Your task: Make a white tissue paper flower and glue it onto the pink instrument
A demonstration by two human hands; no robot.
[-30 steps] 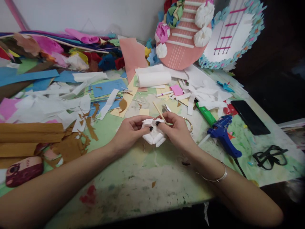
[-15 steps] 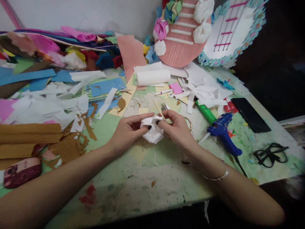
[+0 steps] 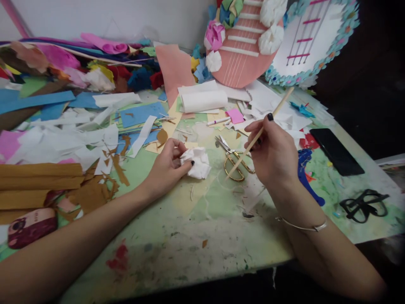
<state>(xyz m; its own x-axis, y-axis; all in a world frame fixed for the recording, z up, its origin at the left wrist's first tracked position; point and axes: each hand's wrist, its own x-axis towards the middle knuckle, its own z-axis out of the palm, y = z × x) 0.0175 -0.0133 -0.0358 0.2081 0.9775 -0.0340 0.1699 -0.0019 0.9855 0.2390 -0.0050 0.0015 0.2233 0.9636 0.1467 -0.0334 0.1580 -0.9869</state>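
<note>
A crumpled white paper flower (image 3: pixel 198 163) is pinched between the thumb and fingers of my left hand (image 3: pixel 169 164), just above the green-stained table (image 3: pixel 190 236). My right hand (image 3: pixel 274 152) grips a thin wooden stick (image 3: pixel 282 101), which slants from upper right down to lower left. The stick's lower end passes in front of gold-handled scissors (image 3: pixel 238 174) lying open on the table. A blue glue gun (image 3: pixel 305 171) lies partly hidden behind my right hand and wrist.
Paper scraps and brown crepe paper (image 3: pixel 41 177) cover the left side. A white roll (image 3: pixel 204 101) lies at the back, below a pink guitar-shaped piece (image 3: pixel 243 63). To the right are a black phone (image 3: pixel 337 151) and black glasses (image 3: pixel 363 205).
My right hand has left the white flower and moved right and up with the stick. The scissors are now uncovered. My left hand still holds the flower, shifted slightly left and up.
</note>
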